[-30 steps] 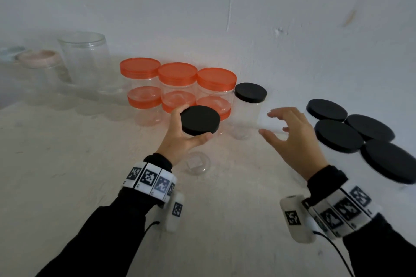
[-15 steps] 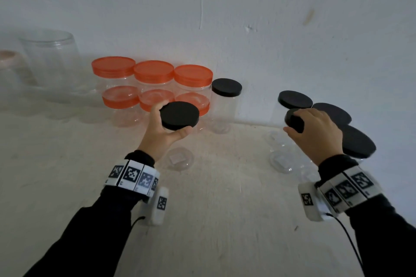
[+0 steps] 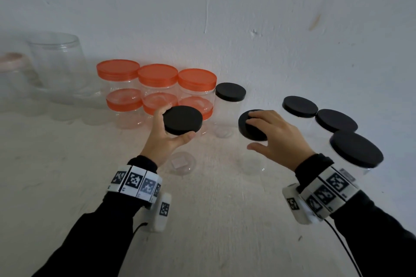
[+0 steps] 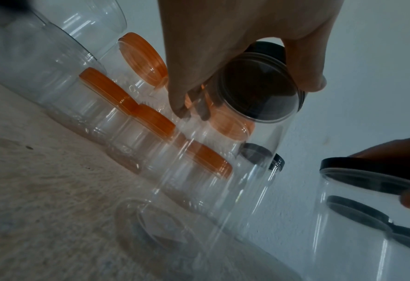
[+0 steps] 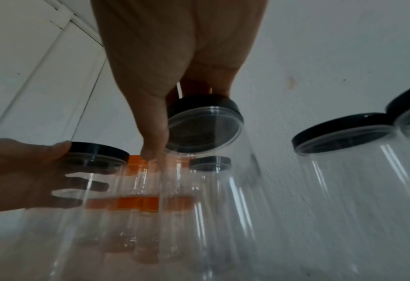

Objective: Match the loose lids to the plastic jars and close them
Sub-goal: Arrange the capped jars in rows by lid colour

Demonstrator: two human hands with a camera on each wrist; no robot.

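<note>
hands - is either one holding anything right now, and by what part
Both. The left hand grips a clear jar by its black lid, at the rim. The right hand grips another jar's black lid from above.

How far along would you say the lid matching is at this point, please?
Mostly done: six orange-lidded jars stand stacked by the wall, and four black-lidded jars look capped. In hand: the left hand grips a black lid on a clear jar, the right hand another black-lidded jar. Left: the uncapped big clear jar far left.
</note>
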